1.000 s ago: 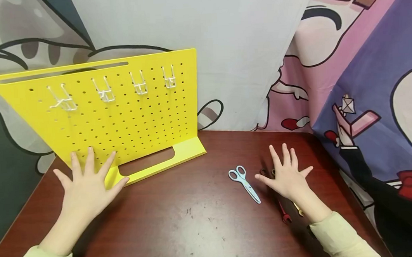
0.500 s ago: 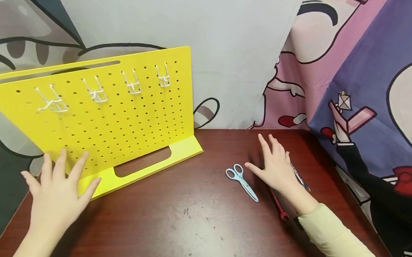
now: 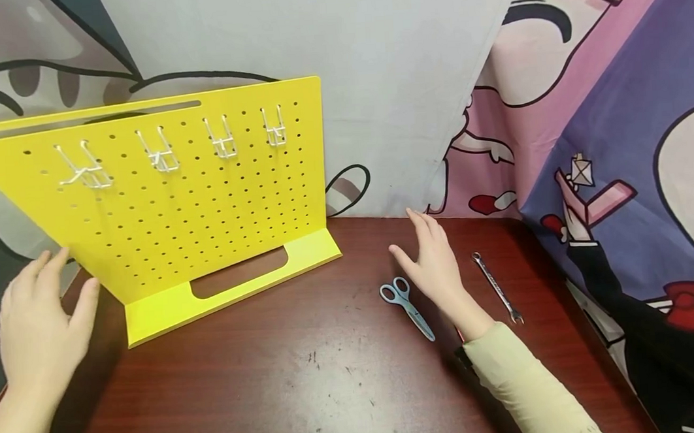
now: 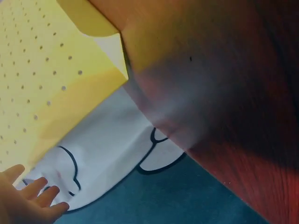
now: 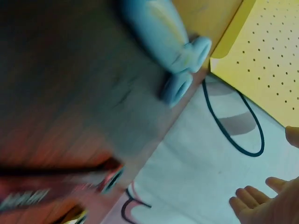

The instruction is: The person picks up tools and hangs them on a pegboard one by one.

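My left hand (image 3: 41, 327) hovers at the left end of the yellow pegboard (image 3: 216, 197), fingers loosely bent and holding nothing. Over the table on the right is my right hand (image 3: 434, 261), its thumb apart from the fingers, also holding nothing. Light-blue scissors (image 3: 407, 308) lie just left of it. A silver combination wrench (image 3: 497, 288) rests to its right. The right forearm covers most of a red wrench (image 3: 460, 334), which appears blurred in the right wrist view. That view also catches a bit of a yellow wrench (image 5: 78, 216) at the bottom edge.
Several white wire hooks (image 3: 219, 145) sit in the upper holes of the pegboard. The board stands upright on a flat foot at the back left of the dark wooden table (image 3: 261, 384). Cartoon-printed cloth (image 3: 399, 96) hangs behind and to the right.
The left hand has moved left, off the front of the pegboard, and its fingers are less spread. My right hand has shifted left and up, uncovering the silver wrench. The head view has turned slightly right.
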